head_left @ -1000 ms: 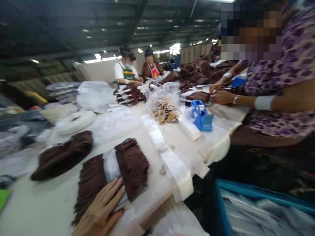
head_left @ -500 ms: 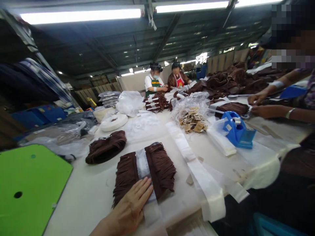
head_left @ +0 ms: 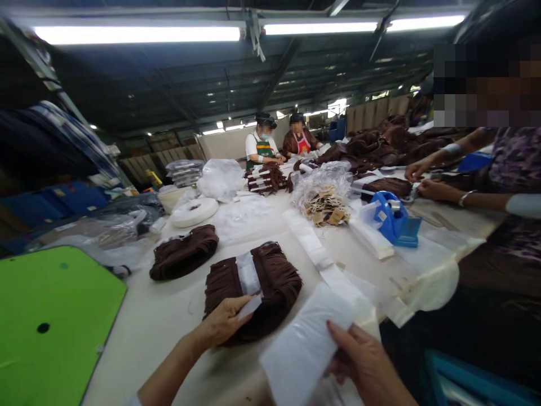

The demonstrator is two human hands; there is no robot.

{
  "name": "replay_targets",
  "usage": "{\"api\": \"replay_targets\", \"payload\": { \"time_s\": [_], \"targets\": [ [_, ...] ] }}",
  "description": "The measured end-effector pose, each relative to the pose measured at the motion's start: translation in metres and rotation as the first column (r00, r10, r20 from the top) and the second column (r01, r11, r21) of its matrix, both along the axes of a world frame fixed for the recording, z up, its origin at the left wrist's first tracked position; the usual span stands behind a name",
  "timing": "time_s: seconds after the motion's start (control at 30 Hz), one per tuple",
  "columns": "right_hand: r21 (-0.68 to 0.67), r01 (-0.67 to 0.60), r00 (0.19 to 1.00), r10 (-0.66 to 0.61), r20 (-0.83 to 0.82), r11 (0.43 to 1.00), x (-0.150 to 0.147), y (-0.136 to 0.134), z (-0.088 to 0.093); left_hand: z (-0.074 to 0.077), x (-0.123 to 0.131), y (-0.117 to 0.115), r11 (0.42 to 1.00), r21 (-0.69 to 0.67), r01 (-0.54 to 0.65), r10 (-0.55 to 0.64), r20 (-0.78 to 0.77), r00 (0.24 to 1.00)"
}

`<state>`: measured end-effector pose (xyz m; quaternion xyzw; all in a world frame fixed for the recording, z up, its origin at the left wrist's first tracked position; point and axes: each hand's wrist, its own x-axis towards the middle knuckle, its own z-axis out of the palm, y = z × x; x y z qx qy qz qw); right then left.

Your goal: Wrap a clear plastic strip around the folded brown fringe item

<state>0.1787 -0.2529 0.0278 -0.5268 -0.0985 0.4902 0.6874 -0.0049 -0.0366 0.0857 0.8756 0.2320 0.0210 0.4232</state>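
Observation:
A dark brown fringed bundle, perhaps a folded bag, lies on the white table with a translucent strip across its middle. My left hand is closed on the near end of that strip, pinching it up at the bundle's front edge. In my right hand, a white translucent plastic sheet is gripped between thumb and fingers, to the right of the bundle and above the table. Behind my left hand sits a second brown fringed piece, untouched.
White strips run along the table beside a blue tape dispenser and a heap of tags. A white roll stands further back. At left is a green board. A co-worker's hands work at right.
My left hand has gone from lying flat on the strip to pinching its near end upward. My right hand has come into view with the white plastic sheet.

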Motion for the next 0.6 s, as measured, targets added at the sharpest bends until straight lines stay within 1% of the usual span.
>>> {"api": "replay_targets", "payload": {
  "time_s": [0.1,0.13,0.2,0.3,0.43,0.5,0.6],
  "targets": [
    [0.017,-0.105,0.977,0.107,-0.183,0.994,-0.04,0.039,0.004,0.008,0.002,0.003,0.998,-0.063,-0.016,0.015,-0.017,1.0],
    [0.011,-0.116,0.965,0.115,-0.235,0.993,-0.05,0.049,0.005,0.01,0.003,0.004,0.996,-0.084,-0.021,0.019,-0.023,1.0],
    [-0.015,-0.095,0.949,0.086,-0.303,0.995,-0.06,0.062,0.006,0.014,0.003,0.005,0.992,-0.125,-0.024,0.019,-0.041,0.999],
    [-0.051,-0.015,0.948,-0.002,-0.318,0.999,-0.056,0.072,0.005,0.02,0.004,0.008,0.984,-0.179,-0.015,0.002,-0.071,0.997],
    [-0.046,0.072,0.957,-0.082,-0.277,0.996,-0.042,0.073,0.003,0.023,0.004,0.012,0.982,-0.191,0.005,-0.02,-0.074,0.997],
    [-0.041,0.064,0.96,-0.073,-0.272,0.997,-0.042,0.074,0.003,0.022,0.003,0.012,0.982,-0.186,0.013,-0.026,-0.068,0.997],
    [-0.036,0.01,0.957,-0.02,-0.288,0.999,-0.052,0.081,0.005,0.019,0.001,0.01,0.986,-0.165,0.016,-0.025,-0.056,0.998]
  ]
}}
